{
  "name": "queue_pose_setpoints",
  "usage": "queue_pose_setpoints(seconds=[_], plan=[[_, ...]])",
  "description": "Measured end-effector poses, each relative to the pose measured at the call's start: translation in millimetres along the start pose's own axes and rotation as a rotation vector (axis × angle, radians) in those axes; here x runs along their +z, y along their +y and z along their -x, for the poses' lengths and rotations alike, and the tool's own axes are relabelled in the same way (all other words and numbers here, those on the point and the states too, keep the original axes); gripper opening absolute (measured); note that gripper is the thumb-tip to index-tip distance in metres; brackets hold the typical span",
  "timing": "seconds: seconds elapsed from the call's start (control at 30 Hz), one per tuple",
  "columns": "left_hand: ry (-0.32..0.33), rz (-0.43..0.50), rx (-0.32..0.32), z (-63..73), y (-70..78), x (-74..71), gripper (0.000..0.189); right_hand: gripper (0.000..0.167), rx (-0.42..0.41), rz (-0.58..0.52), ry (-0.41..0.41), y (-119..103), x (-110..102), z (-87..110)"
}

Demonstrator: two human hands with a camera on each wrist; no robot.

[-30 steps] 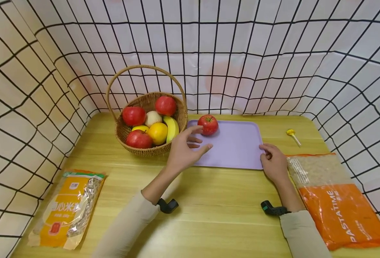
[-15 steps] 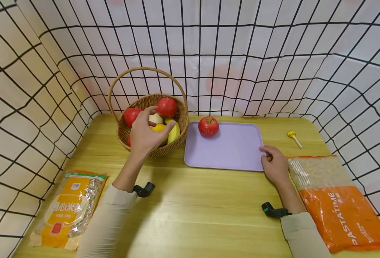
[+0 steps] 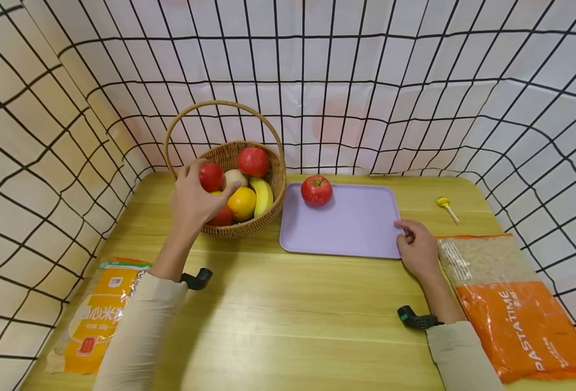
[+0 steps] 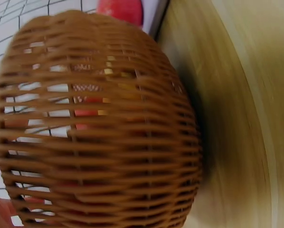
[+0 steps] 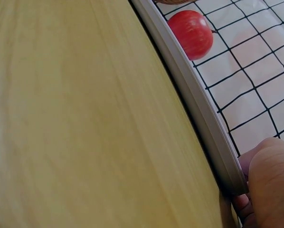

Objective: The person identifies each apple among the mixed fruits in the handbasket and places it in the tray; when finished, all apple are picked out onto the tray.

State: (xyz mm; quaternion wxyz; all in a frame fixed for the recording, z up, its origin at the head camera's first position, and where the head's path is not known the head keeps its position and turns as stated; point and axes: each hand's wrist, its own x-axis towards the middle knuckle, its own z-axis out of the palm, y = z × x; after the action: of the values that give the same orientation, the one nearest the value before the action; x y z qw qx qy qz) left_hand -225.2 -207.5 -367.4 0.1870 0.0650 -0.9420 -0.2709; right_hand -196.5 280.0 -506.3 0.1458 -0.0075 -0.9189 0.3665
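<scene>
My left hand (image 3: 194,200) is over the left side of the wicker basket (image 3: 241,230), its thumb and fingers spread apart around a red apple (image 3: 211,176). I cannot see a grip on that apple. In the left wrist view, the woven basket wall (image 4: 113,161) hides most of the fruit, and part of the hand shows at the lower left. At the right end of the lilac tray (image 3: 351,228), my right hand (image 3: 417,248) pinches the rim, thumb above and fingers below in the right wrist view. Another red apple (image 3: 316,190) sits on the tray's back left corner.
Also in the basket are more red apples (image 3: 253,162), a banana (image 3: 262,196), an orange fruit (image 3: 241,203) and a pale round fruit (image 3: 234,178). A yellow lollipop (image 3: 444,202) and an orange pasta bag (image 3: 517,315) lie right; a grain bag (image 3: 97,320) lies left.
My left hand has moved left from beside the apple on the tray, across the basket, to the apple at its left side. The right hand has stayed at the tray's rim.
</scene>
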Motion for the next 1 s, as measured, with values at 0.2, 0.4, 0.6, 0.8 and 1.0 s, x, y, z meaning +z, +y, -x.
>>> queue_pose_setpoints(seconds=[0.2, 0.4, 0.6, 0.8, 1.0], plan=[[-0.02, -0.076, -0.026, -9.1, -6.7, -1.0, 0.102, 0.033, 0.012, -0.008, 0.001, 1.6, -0.4, -1.8], [-0.061, -0.121, -0.048, -17.6, -10.9, -1.3, 0.102, 0.034, 0.005, -0.009, 0.01, 1.7, 0.3, -1.2], [-0.116, -0.142, -0.077, -25.8, -9.0, 0.8, 0.105, 0.036, 0.008, -0.015, 0.013, 2.3, -0.4, -0.7], [-0.165, -0.155, -0.078, -32.6, -9.0, 6.2, 0.103, 0.036, 0.001, -0.015, 0.015, 2.3, -0.8, -1.2], [-0.189, -0.2, -0.06, -36.9, -13.8, 13.1, 0.098, 0.037, 0.006, -0.023, 0.005, 2.3, -0.7, -0.4]])
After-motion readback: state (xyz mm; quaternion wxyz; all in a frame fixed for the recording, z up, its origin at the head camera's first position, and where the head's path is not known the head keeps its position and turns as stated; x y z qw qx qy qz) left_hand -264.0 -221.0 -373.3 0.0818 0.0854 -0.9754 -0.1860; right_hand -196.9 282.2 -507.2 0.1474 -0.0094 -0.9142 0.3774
